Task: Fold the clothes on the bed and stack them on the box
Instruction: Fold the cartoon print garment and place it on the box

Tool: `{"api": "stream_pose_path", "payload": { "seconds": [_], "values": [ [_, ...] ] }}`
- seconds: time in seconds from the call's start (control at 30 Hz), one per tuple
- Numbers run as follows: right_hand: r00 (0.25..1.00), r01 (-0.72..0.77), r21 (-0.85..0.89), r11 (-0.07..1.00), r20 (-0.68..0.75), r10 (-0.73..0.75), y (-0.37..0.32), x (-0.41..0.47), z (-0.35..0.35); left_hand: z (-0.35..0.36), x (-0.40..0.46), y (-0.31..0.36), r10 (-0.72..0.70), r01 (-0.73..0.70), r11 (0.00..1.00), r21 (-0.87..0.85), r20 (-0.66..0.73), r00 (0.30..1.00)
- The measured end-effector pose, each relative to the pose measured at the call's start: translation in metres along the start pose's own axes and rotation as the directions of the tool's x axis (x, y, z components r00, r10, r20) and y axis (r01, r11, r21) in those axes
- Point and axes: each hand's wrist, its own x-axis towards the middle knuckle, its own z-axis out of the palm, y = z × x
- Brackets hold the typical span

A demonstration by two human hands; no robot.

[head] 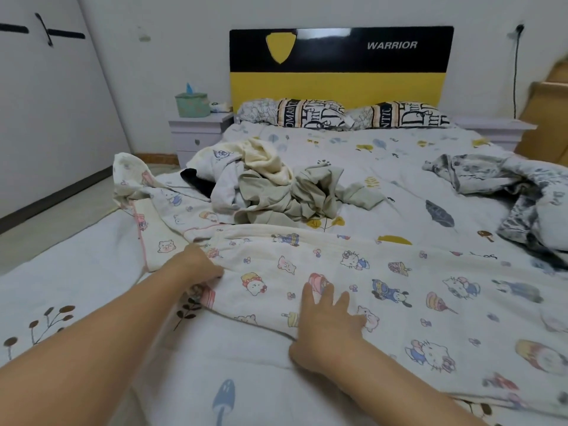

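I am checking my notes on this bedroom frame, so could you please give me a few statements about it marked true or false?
1. The right hand lies flat on the cartoon-print garment. True.
2. The left hand holds a pillow. False: it grips the garment's edge.
3. A heap of unfolded clothes lies beyond the hands. True.
4. The headboard is red and white. False: it is black and yellow.
5. A tissue box sits on the nightstand. True.

We see a cream cartoon-print garment (384, 284) spread flat across the near bed (399, 167). Behind it lies a crumpled heap of clothes (270, 186), sage green, cream, grey and black, unfolded.
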Motion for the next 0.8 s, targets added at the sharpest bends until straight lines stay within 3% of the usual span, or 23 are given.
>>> {"api": "stream_pose_path", "payload": {
  "seconds": [0.13,0.23,0.37,0.53,0.63,0.7,0.8],
  "values": [
    [0.999,-0.033,-0.044,0.999,0.027,0.034,0.004,-0.01,0.004,0.001,-0.003,-0.002,0.008,-0.015,0.982,-0.186,-0.041,0.999],
    [0.998,0.04,-0.053,0.998,-0.038,-0.042,0.001,-0.014,0.008,0.002,-0.002,-0.007,-0.018,-0.029,0.912,-0.409,-0.11,0.994],
    [0.977,0.164,-0.031,0.986,-0.13,-0.166,-0.001,-0.032,-0.006,-0.014,-0.01,-0.014,0.0,-0.138,0.867,-0.479,-0.276,0.961],
    [0.956,0.274,-0.023,0.962,-0.107,-0.274,-0.013,-0.068,-0.025,-0.039,-0.025,-0.031,0.057,-0.206,0.921,-0.33,-0.408,0.911],
    [0.943,0.323,-0.02,0.946,-0.071,-0.324,-0.025,-0.082,-0.022,-0.046,-0.035,-0.051,0.06,-0.182,0.95,-0.255,-0.42,0.905],
    [0.939,0.343,-0.002,0.939,-0.027,-0.343,-0.032,-0.087,-0.015,-0.043,-0.039,-0.067,0.033,-0.09,0.984,-0.156,-0.338,0.941],
    [0.932,0.349,-0.021,0.937,0.115,-0.345,-0.038,-0.088,0.0,-0.036,-0.044,-0.082,-0.025,0.025,1.0,-0.002,-0.1,0.995]
  ]
}}
